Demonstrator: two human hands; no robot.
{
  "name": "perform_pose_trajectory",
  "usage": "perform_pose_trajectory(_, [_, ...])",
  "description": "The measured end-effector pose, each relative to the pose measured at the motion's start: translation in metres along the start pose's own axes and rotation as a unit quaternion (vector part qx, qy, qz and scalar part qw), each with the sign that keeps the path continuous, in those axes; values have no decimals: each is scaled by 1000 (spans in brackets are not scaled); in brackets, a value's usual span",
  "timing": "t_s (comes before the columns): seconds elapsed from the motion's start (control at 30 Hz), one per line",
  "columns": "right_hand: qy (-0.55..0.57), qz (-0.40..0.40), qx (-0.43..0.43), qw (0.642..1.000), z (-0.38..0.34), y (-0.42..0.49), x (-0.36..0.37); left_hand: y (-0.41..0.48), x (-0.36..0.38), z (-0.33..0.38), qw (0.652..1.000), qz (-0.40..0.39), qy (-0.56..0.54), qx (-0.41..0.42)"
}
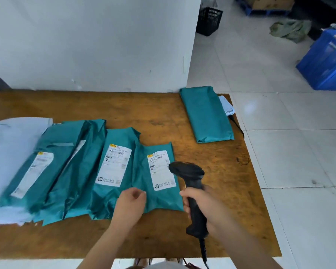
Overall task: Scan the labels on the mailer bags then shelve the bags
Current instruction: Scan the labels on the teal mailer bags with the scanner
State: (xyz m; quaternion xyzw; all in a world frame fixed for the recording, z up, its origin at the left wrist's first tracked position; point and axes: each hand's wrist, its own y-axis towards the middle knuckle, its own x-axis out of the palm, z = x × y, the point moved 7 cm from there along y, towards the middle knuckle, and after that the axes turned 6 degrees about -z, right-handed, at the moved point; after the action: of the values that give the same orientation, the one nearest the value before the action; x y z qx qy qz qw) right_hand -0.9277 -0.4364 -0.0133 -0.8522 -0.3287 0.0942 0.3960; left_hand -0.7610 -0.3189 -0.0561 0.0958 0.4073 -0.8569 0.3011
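Both hands are low over the brown tabletop (163, 117). At the left, green bags (70, 167) lie in a row. Left hand (131, 203) is curled, resting on the last bag (159, 179). Right hand (204, 206) holds a black scanner (190, 177) beside its label (161, 171).

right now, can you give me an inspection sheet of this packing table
surface: wooden table, stained, against a white wall
job's things: teal mailers overlapping in a row, labels up; one teal mailer apart at the far right, no label showing
clutter: white bags at left; white device under the far mailer
hands: right hand grips the scanner; left hand on the nearest mailer
cables: scanner cord; black lead from the device
surroundings: tiled floor, blue crate, black crate
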Motion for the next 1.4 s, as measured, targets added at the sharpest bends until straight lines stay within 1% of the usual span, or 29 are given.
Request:
perform_pose_trajectory(0.03, [-7, -6, -7, 1000, -3, 0, 5, 0, -11, 3, 995, 55, 67, 42])
perform_pose_trajectory(0.07, [-13, -9, -15, 1000, -5, 0, 10, 1, -18, 3, 988, 83, 116, 59])
perform_pose_trajectory(0.13, [-24, -9, -28, 999, -9, 2, 18, 5, -22, -4, 983, 82, 153, 57])
perform_pose_trajectory(0.3, [-50, -12, -35, 998, -13, 5, 27, 12, -25, -16, 983, 82, 156, 51])
perform_pose_trajectory(0.47, [-49, -5, -33, 998, -10, 6, 28, 17, -21, -11, 979, 74, 164, 97])
perform_pose_trajectory(0.6, [-39, 1, -30, 999, -7, 3, 27, 26, -17, -2, 979, 69, 179, 70])
perform_pose_trajectory(0.67, [-39, 9, -27, 999, -5, 2, 25, 34, -10, 1, 979, 37, 193, 43])
perform_pose_trajectory(0.77, [-43, 13, -25, 999, -2, 0, 21, 48, -1, 2, 989, -17, 145, 2])
perform_pose_trajectory(0.83, [-44, 19, -23, 999, 0, -1, 19, 52, 0, 12, 987, -12, 155, 38])
perform_pose_trajectory(0.9, [-45, 24, -22, 998, 0, -2, 17, 46, -1, 31, 982, 1, 145, 123])
perform_pose_trajectory(0.97, [-40, 26, -25, 999, -1, -2, 14, 26, -6, 54, 972, -22, 76, 223])
perform_pose_trajectory(1.0, [-35, 26, -26, 999, -1, -1, 13, 16, -14, 62, 966, -30, 35, 255])
perform_pose_trajectory(1.07, [-27, 26, -25, 999, -2, 0, 13, 0, -40, 70, 960, -13, -24, 279])
perform_pose_trajectory(1.1, [-26, 26, -23, 999, -2, 1, 13, -4, -57, 69, 957, 9, -48, 285])
perform_pose_trajectory(1.2, [-43, 21, -22, 999, -3, 5, 17, -1, -111, 50, 951, 99, -110, 272])
perform_pose_trajectory(1.27, [-55, 14, -21, 998, -2, 8, 20, 12, -135, 27, 956, 151, -106, 228])
perform_pose_trajectory(1.3, [-59, 12, -19, 998, -2, 9, 21, 19, -142, 16, 963, 167, -75, 200])
perform_pose_trajectory(1.33, [-63, 9, -17, 998, -2, 11, 23, 27, -146, 6, 970, 178, -18, 167])
perform_pose_trajectory(1.4, [-71, 5, -12, 997, -2, 13, 25, 38, -145, -9, 973, 182, 103, 94])
